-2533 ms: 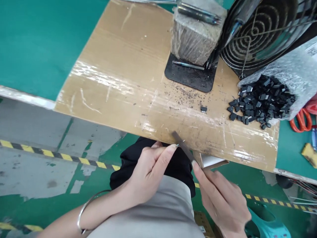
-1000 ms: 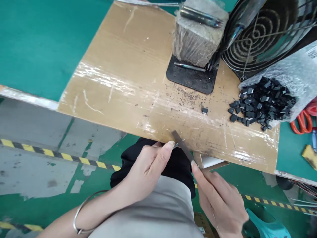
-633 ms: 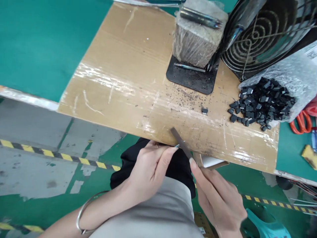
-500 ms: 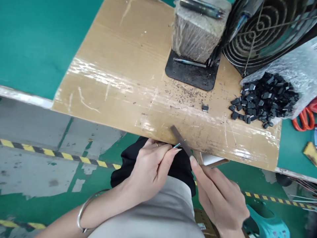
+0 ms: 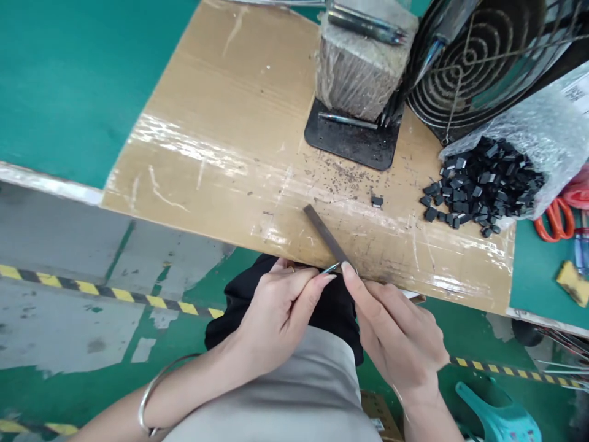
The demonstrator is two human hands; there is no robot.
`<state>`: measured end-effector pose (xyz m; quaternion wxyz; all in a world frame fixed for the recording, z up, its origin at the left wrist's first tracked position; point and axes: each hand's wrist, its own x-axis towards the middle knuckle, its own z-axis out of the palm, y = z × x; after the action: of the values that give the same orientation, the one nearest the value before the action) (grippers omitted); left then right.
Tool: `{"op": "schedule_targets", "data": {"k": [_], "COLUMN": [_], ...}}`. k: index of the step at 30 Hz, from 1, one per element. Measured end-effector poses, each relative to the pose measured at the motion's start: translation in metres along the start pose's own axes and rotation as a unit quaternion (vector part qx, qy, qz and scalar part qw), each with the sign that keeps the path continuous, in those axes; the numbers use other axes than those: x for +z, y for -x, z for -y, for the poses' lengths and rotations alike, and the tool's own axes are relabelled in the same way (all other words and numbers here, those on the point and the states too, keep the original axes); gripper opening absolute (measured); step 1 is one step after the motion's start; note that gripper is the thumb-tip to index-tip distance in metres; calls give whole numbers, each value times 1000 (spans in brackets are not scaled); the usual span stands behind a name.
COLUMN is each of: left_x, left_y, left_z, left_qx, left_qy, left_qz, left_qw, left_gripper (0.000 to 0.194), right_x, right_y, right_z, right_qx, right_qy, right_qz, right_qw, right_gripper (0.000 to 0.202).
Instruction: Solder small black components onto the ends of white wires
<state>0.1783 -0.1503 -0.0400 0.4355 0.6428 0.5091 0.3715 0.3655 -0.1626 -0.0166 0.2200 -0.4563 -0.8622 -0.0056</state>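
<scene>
Near edge of the worktop point(image 5: 83, 73) ran slantwise, lower at right; cardboard sheet point(image 5: 216, 92) reached that edge. Thin metal rod point(image 5: 330, 268) sat at the near edge between the hands, tip at the flat dark bar point(image 5: 324, 233); touching or just beside, could not tell. Bar slanted far-left over the cardboard, wide bare stretch to its left. Left grip point(image 5: 273, 310) was closed, thumb and fingers pinching the rod. Right grip point(image 5: 398, 334) was closed on the bar's near end, thumb laid along it.

Bar: matte, straight, square-ended. Rod: shiny, slim. Cardboard: brown, glossy, scuffed, dark grit scattered mid-right. Block point(image 5: 350, 77) at far centre was film-wrapped, on a black base plate point(image 5: 354, 150) with rounded corners, metal tubes point(image 5: 365, 24) on top. Round wire guard point(image 5: 467, 61) stood right of it.

Clear plastic bag point(image 5: 538, 144), crinkled, lay at right, small black parts point(image 5: 485, 181) heaped at its mouth, spilling left; single black part point(image 5: 377, 202) lay apart. Yellow sponge point(image 5: 573, 283), dark-stained, was at far right side of the worktop
</scene>
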Motion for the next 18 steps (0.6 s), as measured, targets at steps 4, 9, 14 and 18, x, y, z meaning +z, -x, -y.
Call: {"op": "schedule_targets", "data": {"k": [4, 9, 14, 18], "left_x": [0, 0, 5, 7], "left_y": [0, 0, 3, 4], "left_z": [0, 1, 4, 6], "left_qx": [4, 48, 76, 77], "left_qy": [-17, -95, -151, -148], "left_qz": [-1, -15, -32, -15], "left_qw": [1000, 994, 985, 986], "left_gripper": [39, 38, 36, 34], "right_x": [-7, -6, -9, -12], "right_y": [8, 3, 4, 11], "right_z": [2, 3, 4, 6], "right_qx": [7, 6, 13, 18], "right_qy": [8, 6, 11, 22], "right_qz": [7, 2, 7, 11], "right_qw": [1000, 1000, 1000, 1000], "right_gripper": [30, 28, 29, 28]}}
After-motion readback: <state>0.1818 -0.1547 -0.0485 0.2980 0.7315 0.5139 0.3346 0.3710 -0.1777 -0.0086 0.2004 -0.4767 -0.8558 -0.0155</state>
